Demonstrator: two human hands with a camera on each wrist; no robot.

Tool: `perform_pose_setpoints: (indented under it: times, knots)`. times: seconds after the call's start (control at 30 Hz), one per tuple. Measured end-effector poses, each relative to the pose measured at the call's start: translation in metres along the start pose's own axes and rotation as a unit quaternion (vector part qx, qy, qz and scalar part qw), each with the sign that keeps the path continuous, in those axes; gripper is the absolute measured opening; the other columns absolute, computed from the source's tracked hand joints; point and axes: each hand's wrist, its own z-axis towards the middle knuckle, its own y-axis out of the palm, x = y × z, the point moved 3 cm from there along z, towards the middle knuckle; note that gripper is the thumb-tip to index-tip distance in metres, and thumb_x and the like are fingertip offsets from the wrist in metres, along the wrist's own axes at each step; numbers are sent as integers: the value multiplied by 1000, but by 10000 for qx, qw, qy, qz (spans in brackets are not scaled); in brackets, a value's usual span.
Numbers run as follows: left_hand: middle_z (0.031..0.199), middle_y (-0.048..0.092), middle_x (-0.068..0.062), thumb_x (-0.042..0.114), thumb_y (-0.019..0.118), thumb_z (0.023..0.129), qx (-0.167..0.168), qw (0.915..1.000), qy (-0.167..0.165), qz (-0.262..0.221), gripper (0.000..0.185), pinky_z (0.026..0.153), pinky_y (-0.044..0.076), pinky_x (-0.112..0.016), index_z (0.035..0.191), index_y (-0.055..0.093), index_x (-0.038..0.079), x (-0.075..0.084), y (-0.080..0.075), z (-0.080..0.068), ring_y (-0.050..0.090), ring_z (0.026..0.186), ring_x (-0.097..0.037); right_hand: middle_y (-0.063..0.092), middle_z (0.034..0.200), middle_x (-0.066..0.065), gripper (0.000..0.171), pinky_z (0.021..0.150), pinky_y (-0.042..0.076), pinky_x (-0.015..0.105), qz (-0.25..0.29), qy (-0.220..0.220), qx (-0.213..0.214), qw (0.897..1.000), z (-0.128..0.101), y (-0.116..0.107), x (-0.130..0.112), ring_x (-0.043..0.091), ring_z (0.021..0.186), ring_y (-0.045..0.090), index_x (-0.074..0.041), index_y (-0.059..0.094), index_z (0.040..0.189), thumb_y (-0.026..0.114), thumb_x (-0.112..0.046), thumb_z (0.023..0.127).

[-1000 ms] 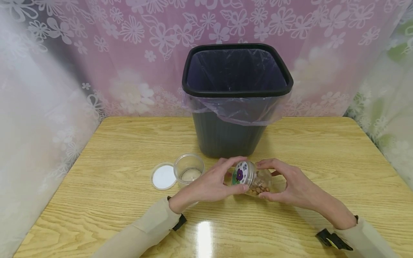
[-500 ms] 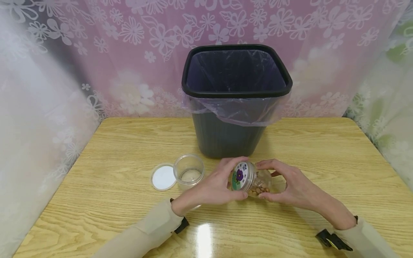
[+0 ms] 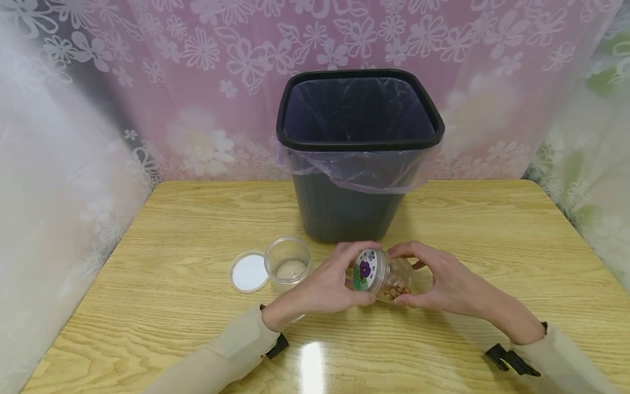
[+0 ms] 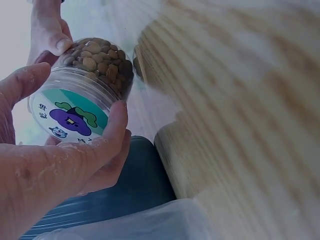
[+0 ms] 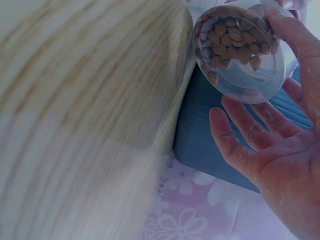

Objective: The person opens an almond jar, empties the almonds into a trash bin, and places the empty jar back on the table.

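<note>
Nut jar held sideways just above table, lid on, gripped by left hand, body clasped by right hand; second jar already open, bin unused.

The right hand cups a clear jar of brown nuts, fingers curled beneath it, beside the wooden counter.

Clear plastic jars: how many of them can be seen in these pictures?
2. One jar, holding nuts, is gripped between both hands before the bin. The other, an open jar, stands on the table beside its loose lid.
</note>
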Motion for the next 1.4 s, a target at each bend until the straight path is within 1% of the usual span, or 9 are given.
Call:
perform_pose_setpoints:
  times: [0.2, 0.33, 0.5, 0.63, 0.8, 0.87, 1.03, 1.23, 1.4]
  knots:
    - [141, 43, -5, 20, 84, 84, 22, 10000, -36, 4, 83, 84, 56, -19, 150, 42, 44, 0, 0, -1, 53, 119, -19, 67, 127, -5, 76, 79, 59, 27, -40, 205, -85, 9997, -2, 1, 0, 12, 109, 65, -20, 57, 133, 97, -30, 69]
    - [138, 44, -4, 22, 85, 83, 69, 9999, -82, 50, 82, 83, 57, -20, 148, 42, 49, 2, -1, -2, 53, 117, -17, 66, 125, -6, 77, 79, 59, 27, 8, 202, -80, 9998, -2, 1, 1, 9, 106, 65, -19, 56, 134, 96, -26, 69]
    - [141, 41, -4, 22, 84, 83, 170, 9997, -156, -30, 83, 82, 57, -21, 148, 40, 48, 3, -2, -3, 52, 118, -18, 64, 124, -7, 80, 78, 59, 28, 109, 123, -89, 9998, -2, 0, 1, 7, 103, 65, -19, 54, 135, 96, -22, 68]
    - [147, 37, -4, 20, 84, 83, 244, 9996, -125, -115, 83, 83, 57, -21, 148, 39, 46, 2, -2, -4, 52, 120, -19, 65, 127, -6, 84, 80, 58, 29, 5, 156, -88, 9998, -3, -2, 2, 9, 105, 65, -20, 53, 140, 96, -23, 69]
    - [144, 40, -4, 20, 84, 83, 269, 9996, -31, -74, 82, 84, 56, -20, 150, 40, 38, 2, -2, -5, 53, 119, -19, 65, 132, 0, 91, 78, 58, 29, -107, 218, -85, 9997, -6, -3, 2, 13, 108, 64, -21, 50, 147, 96, -21, 68]
    - [143, 41, -4, 20, 84, 82, 267, 9996, -10, -66, 82, 84, 56, -20, 150, 40, 37, 1, -2, -5, 53, 119, -20, 65, 131, 1, 92, 77, 58, 29, -156, 198, -86, 9996, -7, -3, 2, 13, 108, 64, -22, 50, 148, 96, -21, 69]
    - [142, 41, -4, 19, 84, 82, 274, 9996, 20, -41, 83, 85, 57, -21, 150, 38, 38, 1, -2, -5, 53, 120, -21, 65, 130, 2, 90, 77, 59, 28, -213, 101, -78, 9997, -8, -4, 3, 13, 107, 64, -22, 51, 148, 95, -22, 69]
    - [145, 40, -3, 18, 84, 82, 280, 9996, 7, -70, 85, 87, 58, -23, 149, 36, 37, 0, -1, -6, 54, 122, -20, 65, 130, 2, 87, 76, 59, 28, -85, 111, -58, 9999, -10, -4, 5, 12, 107, 65, -20, 53, 146, 95, -22, 70]
    - [145, 39, -3, 18, 85, 82, 288, 9996, 23, -19, 85, 88, 58, -23, 151, 36, 31, 0, 0, -6, 54, 123, -21, 66, 131, 1, 86, 77, 59, 28, -78, 149, 2, 9999, -12, -4, 6, 7, 107, 65, -19, 55, 144, 96, -23, 69]
